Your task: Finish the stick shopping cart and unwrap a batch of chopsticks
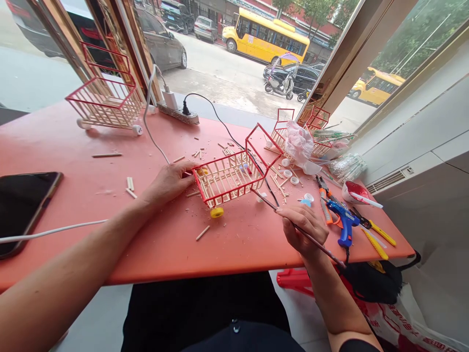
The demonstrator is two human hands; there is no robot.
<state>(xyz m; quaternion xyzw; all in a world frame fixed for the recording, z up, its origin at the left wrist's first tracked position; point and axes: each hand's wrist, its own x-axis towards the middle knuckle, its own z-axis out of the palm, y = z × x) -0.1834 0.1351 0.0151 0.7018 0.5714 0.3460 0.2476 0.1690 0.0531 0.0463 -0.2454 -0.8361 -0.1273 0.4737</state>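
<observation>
The stick-built miniature cart lies near the middle of the table, its 9 o'clock end touched by the half-curled left hand; whether it is gripped cannot be told. A thin brush is pinched in the closed right hand at the cart's 4 o'clock, its tip laid against the cart's corner. A blue glue gun lies at that hand's 3 o'clock.

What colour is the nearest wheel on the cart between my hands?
Yellow wheel, clearest in head view.

Bright daylight floods in through the window, shadows stay soft, and wide-angle distortion bends the edges.
</observation>
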